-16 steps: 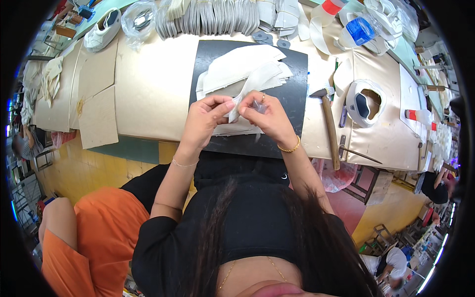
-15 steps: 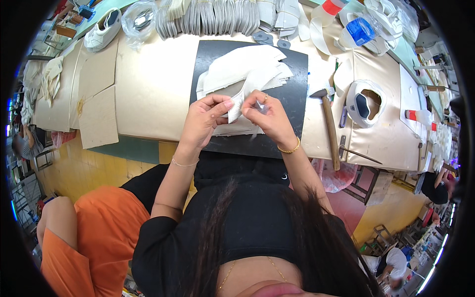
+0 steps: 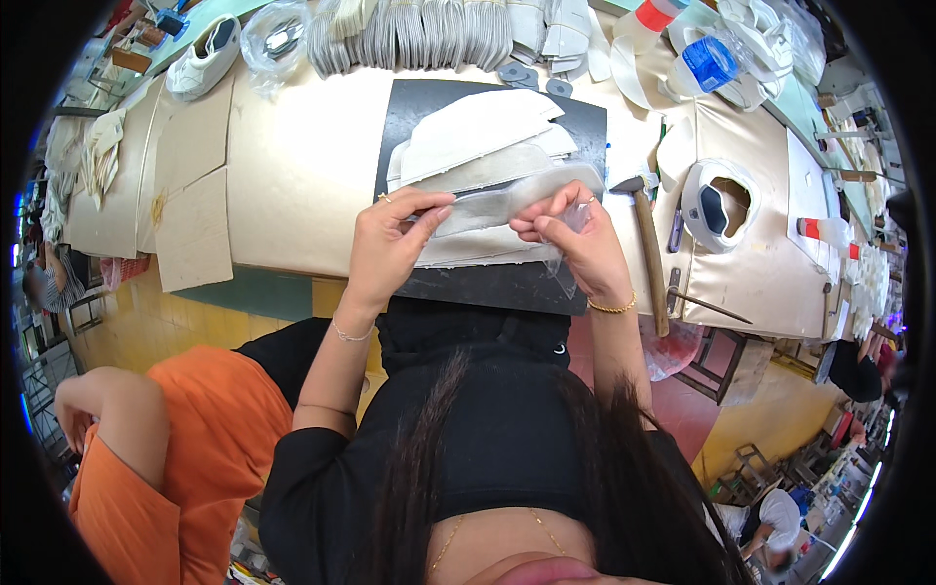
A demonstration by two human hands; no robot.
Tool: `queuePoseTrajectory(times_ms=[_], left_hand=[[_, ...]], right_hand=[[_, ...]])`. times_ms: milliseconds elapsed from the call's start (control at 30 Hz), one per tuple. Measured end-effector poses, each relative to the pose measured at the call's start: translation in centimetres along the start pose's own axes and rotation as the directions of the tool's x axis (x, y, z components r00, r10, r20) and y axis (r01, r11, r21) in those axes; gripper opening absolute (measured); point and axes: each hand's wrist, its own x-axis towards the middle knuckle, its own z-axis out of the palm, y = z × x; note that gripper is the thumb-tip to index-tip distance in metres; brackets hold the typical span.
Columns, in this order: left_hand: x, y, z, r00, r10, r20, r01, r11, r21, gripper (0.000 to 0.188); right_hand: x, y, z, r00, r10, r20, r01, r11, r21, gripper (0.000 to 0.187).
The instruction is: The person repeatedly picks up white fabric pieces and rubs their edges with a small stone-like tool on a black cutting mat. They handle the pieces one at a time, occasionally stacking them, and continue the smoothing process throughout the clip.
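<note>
My left hand (image 3: pixel 395 234) pinches the left end of a thin pale-grey shoe piece (image 3: pixel 483 207) between thumb and fingertips. The piece is held above a black mat (image 3: pixel 448 285) and curves up to the right, behind my other hand. My right hand (image 3: pixel 580 234) is closed on a crumpled strip of clear plastic film (image 3: pixel 558 271), which hangs below its fingers. Whether those fingers also grip the grey piece, I cannot tell. Beneath both hands lies a loose stack of white shoe pieces (image 3: pixel 478 136), fanned out on the mat.
A hammer (image 3: pixel 649 258), a small blue-handled tool (image 3: pixel 677 229) and a white shoe (image 3: pixel 721 205) lie to the right. Rows of grey pieces (image 3: pixel 419 39) line the back. Plastic bottles (image 3: pixel 707 63) stand at the back right. A person in orange (image 3: pixel 214 439) is close on my left.
My right hand has moved right, and the film hangs lower from it. The piece, earlier folded between my hands, now stretches out flatter with its grey side showing. The person in orange has shifted an arm.
</note>
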Motion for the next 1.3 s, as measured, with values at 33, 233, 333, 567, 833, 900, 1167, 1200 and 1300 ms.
queuePoseTrajectory(times_ms=[33,233,333,567,833,900,1167,1200,1300], left_hand=[[-0.1,0.3,0.1,0.999,0.036,0.013,-0.037,0.998,0.045,0.014],[-1.0,1.5,0.3,0.996,0.063,0.066,-0.070,0.991,0.111,0.013],[-1.4,0.4,-0.5,0.992,-0.075,0.102,0.070,0.996,0.052,0.014],[-2.4,-2.8,-1.6,0.950,-0.300,0.083,0.304,0.952,-0.039,0.013],[-2.6,-4.8,-2.1,0.980,-0.194,0.032,0.174,0.929,0.327,0.026],[-1.2,-4.3,-2.0,0.994,-0.002,-0.112,0.059,0.860,0.508,0.032],[3.7,-5.8,-1.3,0.960,0.132,-0.247,0.034,0.819,0.572,0.041],[3.8,-5.4,-1.2,0.962,0.052,-0.268,0.088,0.871,0.484,0.039],[2.7,-3.9,-0.5,0.954,-0.150,-0.259,0.182,0.978,0.105,0.032]], right_hand=[[-0.1,0.1,0.1,0.999,-0.046,-0.011,0.043,0.982,-0.182,0.027],[-0.5,-0.1,0.3,0.991,-0.023,-0.129,-0.065,0.769,-0.636,0.043],[-1.6,-1.6,-0.9,0.995,0.101,0.006,-0.088,0.888,-0.451,0.037],[-4.6,-4.3,-6.1,0.979,0.198,0.055,-0.192,0.977,-0.094,0.025],[-7.0,-7.6,-10.2,0.942,-0.157,-0.296,0.107,0.978,-0.176,0.015],[-6.4,-6.8,-10.0,0.934,-0.193,-0.302,0.126,0.965,-0.229,0.013],[-1.0,-2.0,-0.4,0.998,-0.023,-0.054,-0.002,0.906,-0.424,0.023],[-0.4,-1.6,0.4,0.998,-0.024,-0.060,-0.007,0.878,-0.478,0.019],[1.7,1.4,2.1,0.951,-0.258,0.173,0.310,0.768,-0.561,0.018]])
